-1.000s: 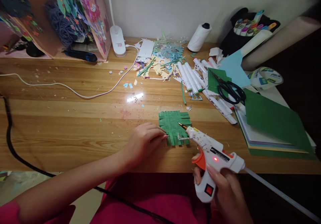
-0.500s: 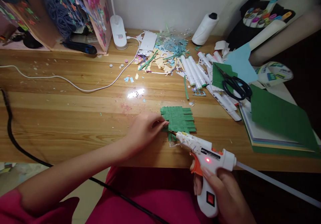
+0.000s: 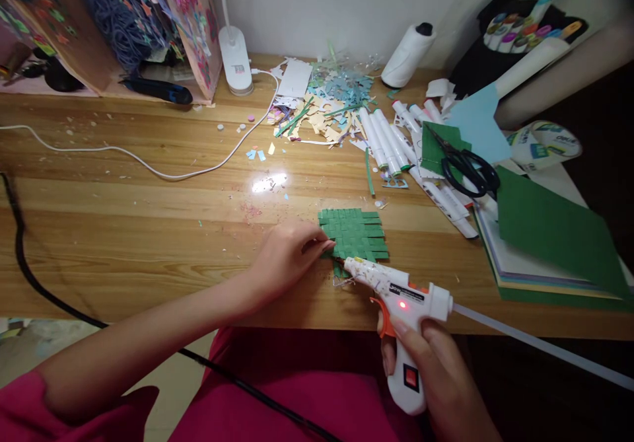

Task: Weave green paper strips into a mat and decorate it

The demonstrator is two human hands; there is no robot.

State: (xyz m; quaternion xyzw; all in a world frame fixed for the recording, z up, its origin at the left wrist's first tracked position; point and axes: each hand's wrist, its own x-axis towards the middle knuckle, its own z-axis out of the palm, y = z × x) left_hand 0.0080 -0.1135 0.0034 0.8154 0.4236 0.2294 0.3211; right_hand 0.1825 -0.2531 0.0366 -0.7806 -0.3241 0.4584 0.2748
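A small woven mat of green paper strips [image 3: 354,234] lies on the wooden desk [image 3: 123,230] near its front edge. My left hand [image 3: 287,257] pinches the mat's left edge with its fingertips. My right hand [image 3: 440,379] grips the handle of a white glue gun [image 3: 401,310] with an orange trigger and a lit red lamp. The gun's nozzle points left and touches the mat's lower left corner, close to my left fingertips. A clear glue stick [image 3: 539,349] sticks out of the gun's back toward the right.
Black scissors [image 3: 468,168] lie on green paper, beside several white markers [image 3: 386,141]. A stack of coloured sheets [image 3: 549,244] sits at the right. Paper scraps [image 3: 321,102], a thread spool [image 3: 409,55], a white lamp base [image 3: 235,59] with cable, and a black cord [image 3: 20,257] are around.
The glue gun's nozzle has moved left and down, from over the mat's middle to its lower left corner. My left hand has gone from resting beside the mat to pinching its edge.
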